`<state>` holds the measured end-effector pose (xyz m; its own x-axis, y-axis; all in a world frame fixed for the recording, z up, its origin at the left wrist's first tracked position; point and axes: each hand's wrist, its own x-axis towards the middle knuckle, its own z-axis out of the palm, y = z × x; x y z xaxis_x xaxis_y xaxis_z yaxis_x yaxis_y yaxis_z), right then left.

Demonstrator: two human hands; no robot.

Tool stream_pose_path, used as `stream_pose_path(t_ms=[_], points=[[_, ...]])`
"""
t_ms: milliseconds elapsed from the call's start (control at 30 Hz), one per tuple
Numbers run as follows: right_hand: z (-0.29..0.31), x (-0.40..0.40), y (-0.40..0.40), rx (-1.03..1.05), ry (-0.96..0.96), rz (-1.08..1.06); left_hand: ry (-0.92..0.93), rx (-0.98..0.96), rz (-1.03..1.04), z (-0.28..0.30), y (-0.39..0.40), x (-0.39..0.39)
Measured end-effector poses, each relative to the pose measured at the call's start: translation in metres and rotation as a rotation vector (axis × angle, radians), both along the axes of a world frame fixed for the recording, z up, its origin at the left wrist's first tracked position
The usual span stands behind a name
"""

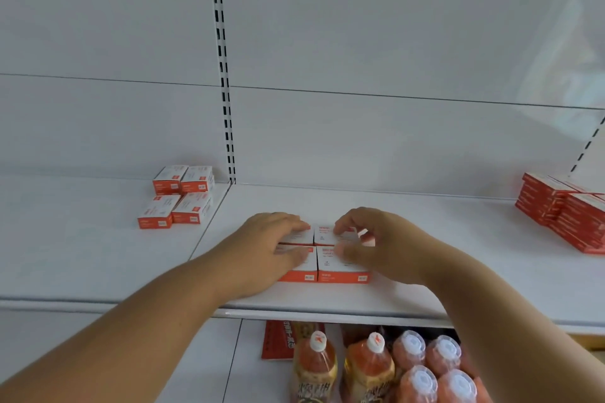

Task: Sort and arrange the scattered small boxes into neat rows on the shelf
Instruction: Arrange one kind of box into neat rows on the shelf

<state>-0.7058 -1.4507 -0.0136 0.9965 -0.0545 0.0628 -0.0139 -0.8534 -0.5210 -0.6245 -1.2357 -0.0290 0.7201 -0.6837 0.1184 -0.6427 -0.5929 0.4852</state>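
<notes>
a white metal back panel [360,26] rises behind a white shelf [425,239], split by a slotted upright [222,75] with dark holes. a second slotted upright [589,147] stands far right. light is even and soft, shadows faint.

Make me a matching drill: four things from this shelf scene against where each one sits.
Things:
1. block of four boxes
2. second group of four boxes
3. stacked red packs
4. bottles

Places:
A. shelf below
B. far right of the shelf
C. under both hands
D. left section, near the back panel

Pairs: 1-C, 2-D, 3-B, 4-A
</notes>
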Motion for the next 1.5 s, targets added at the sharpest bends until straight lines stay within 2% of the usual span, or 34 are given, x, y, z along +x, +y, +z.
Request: stream_pose_path(t_ms=[133, 533, 733, 800, 1000, 1200, 1367, 1500], points=[[-0.004, -0.007, 0.011, -0.042, -0.037, -0.049, -0.066, -0.002, -0.035, -0.008, -0.001, 0.003], [-0.007, -0.013, 0.025, 0.037, -0.031, -0.154, -0.138, -0.042, -0.085, -0.017, -0.001, 0.010], [0.006, -0.010, 0.024, -0.061, -0.002, -0.113, -0.085, -0.047, -0.062, -0.009, 0.002, 0.004], [0.012, -0.006, 0.024, -0.091, -0.024, -0.090, -0.069, -0.083, -0.028, -0.004, 0.004, -0.001], [0.020, 0.011, 0.046, -0.113, -0.248, -0.043, -0.229, -0.152, 0.113, 0.013, 0.025, -0.008], [0.031, 0.045, 0.097, -0.148, -0.303, 0.019, -0.249, -0.122, 0.174, 0.015, 0.079, 0.013], [0.032, 0.084, 0.154, -0.145, -0.258, 0.061, -0.250, -0.188, 0.299, 0.018, 0.131, 0.058], [0.030, 0.120, 0.194, -0.190, -0.150, 0.052, -0.225, -0.088, 0.449, 0.019, 0.160, 0.092]])
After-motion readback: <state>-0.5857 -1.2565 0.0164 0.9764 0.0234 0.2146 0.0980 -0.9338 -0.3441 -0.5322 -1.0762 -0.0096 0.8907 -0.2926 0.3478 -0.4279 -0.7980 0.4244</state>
